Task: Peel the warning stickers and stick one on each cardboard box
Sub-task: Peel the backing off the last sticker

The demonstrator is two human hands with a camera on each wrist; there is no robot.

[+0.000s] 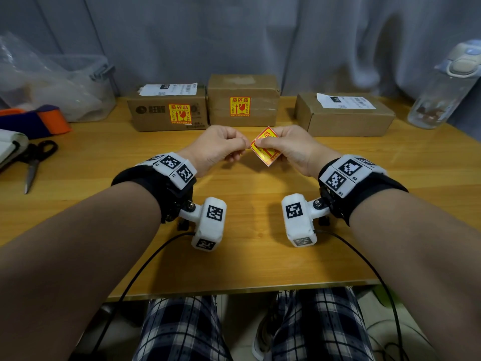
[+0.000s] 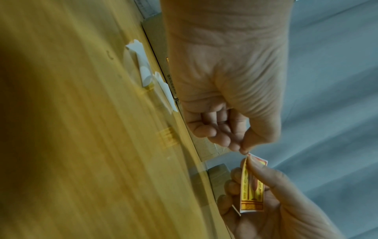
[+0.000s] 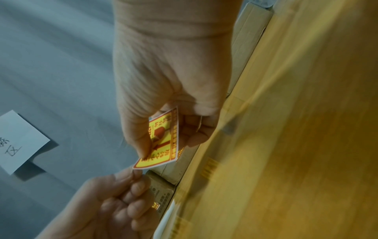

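The right hand (image 1: 291, 149) is holding the warning sticker (image 1: 265, 147) mid-frame, while the left hand (image 1: 216, 147) fingers are pinching its corner. It could tear or fold onto itself before reaching the bare cardboard box (image 1: 346, 118), upper right.

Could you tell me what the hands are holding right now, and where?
A warning sticker: right hand holds its middle, left hand pinches its left corner.

Three boxes (image 1: 242, 100), three stickers (image 1: 265, 146)
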